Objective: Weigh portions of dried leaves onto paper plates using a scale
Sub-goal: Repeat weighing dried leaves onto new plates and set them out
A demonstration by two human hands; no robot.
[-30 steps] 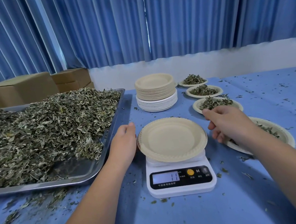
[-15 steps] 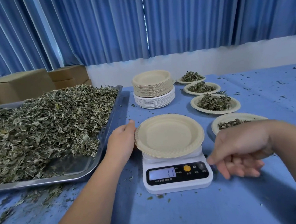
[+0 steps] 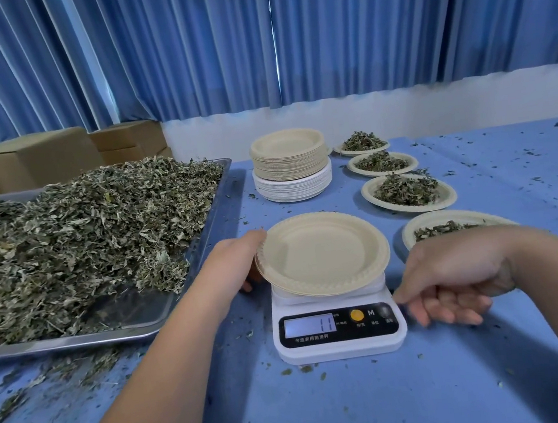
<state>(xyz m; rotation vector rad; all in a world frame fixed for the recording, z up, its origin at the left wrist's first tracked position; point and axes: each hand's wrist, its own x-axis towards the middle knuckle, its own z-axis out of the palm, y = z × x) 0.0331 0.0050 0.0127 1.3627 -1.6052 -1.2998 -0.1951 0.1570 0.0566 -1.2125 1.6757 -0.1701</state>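
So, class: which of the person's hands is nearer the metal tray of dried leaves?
Left. The left hand rests at the empty plate's left rim, beside the tray; the right hand is beyond the scale.

An empty tan plate sits on the white scale in front of me, overhanging its platform, and the lit display shows 11. My left hand touches the plate's left rim. Dried leaves lie heaped in a metal tray to my left. Behind the scale stands a stack of plates, tan ones above white. To the right, four filled plates run in a row.
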